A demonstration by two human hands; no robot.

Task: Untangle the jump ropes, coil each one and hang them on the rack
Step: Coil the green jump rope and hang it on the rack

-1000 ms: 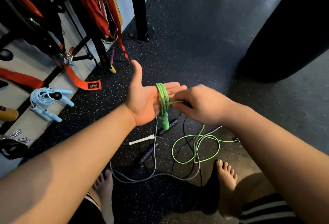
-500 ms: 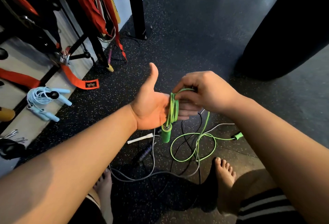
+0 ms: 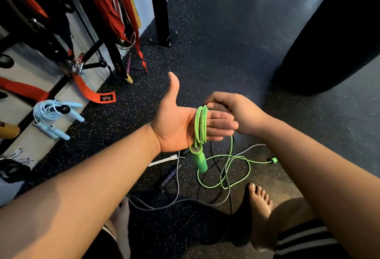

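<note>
Above the rubber floor [image 3: 216, 63], my right hand [image 3: 240, 110] is pinching the limp, light green rope [image 3: 200, 125], looping it round my flat left hand [image 3: 174, 127].

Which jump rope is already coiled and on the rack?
The light blue jump rope, looped on a black rack peg. The neon green rope is only part wound round the left hand; the grey rope lies loose on the floor.

**Bare Limbs, Striped Dark Shorts**

Bare all the way down: left forearm [image 3: 92, 186] and left hand [image 3: 181, 127], right forearm [image 3: 308, 156] and right hand [image 3: 236, 110]. Barefoot as well, right foot [image 3: 261, 217] lit, left foot [image 3: 121, 215] in shadow. Dressed in dark shorts [image 3: 308, 246], banded with white stripes [image 3: 302, 238] across the right leg; a similar striped edge on the left.
</note>
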